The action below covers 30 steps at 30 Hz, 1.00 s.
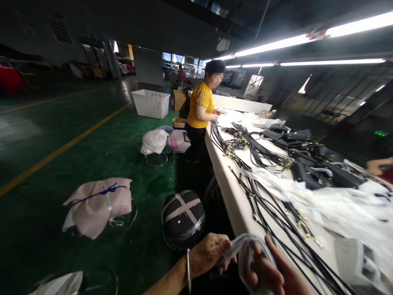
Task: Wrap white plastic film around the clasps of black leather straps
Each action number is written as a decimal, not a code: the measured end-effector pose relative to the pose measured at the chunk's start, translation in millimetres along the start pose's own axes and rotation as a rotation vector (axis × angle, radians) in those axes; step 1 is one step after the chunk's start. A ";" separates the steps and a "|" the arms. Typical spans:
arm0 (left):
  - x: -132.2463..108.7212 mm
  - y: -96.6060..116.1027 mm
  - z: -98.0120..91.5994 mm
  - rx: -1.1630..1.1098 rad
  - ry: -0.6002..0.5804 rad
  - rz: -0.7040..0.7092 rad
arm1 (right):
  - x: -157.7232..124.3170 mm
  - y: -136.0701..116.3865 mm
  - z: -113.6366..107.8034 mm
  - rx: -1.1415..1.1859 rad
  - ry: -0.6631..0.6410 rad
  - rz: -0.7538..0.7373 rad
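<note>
Both my hands are low at the bottom edge, beside the near corner of the long white table (236, 200). My left hand (208, 252), with a bangle on the wrist, pinches one end of a clear plastic bag (245, 250). My right hand (274, 272) is closed round the other part of the same bag. Black straps with gold clasps (276, 213) lie on the table just right of my hands. White plastic bags (337, 205) are heaped further along.
A person in a yellow shirt (201, 108) works at the table's far end. Black leather bags (313, 164) lie on the table. Padded stools (182, 217) (98, 205) stand on the green floor, a white crate (150, 102) further back. Another person's hand (379, 166) shows at right.
</note>
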State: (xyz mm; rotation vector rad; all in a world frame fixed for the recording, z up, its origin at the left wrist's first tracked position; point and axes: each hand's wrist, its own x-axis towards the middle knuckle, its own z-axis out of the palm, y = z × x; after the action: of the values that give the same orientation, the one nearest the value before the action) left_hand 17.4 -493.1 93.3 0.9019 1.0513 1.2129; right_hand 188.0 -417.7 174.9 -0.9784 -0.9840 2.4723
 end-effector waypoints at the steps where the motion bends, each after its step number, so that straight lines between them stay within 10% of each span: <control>1: 1.3 2.5 2.4 -0.013 0.034 0.021 | 2.1 -7.7 3.7 0.125 -0.027 -0.001; 5: 7.0 10.0 15.1 -0.044 0.123 0.134 | 4.4 -32.2 14.2 0.467 -0.068 -0.089; 10: 15.9 0.8 39.0 0.065 0.087 0.143 | 5.8 -51.1 20.9 0.331 0.109 -0.452; 16: 17.3 10.6 50.0 -0.277 -0.248 -0.028 | 18.6 -40.7 1.1 -0.780 0.363 -0.838; 20: 8.5 30.1 33.9 -0.249 -0.286 -0.131 | 21.2 -31.4 -24.9 -1.584 0.183 -0.982; 30: 9.7 42.9 5.2 0.420 -0.177 -0.116 | 0.1 0.7 -48.7 -1.977 -0.067 -0.491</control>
State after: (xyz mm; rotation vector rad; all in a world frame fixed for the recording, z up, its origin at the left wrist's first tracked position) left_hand 10.7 -477.2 134.1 1.2284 1.2179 0.8109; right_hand 221.6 -394.4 148.5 -0.6757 -3.1031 0.4704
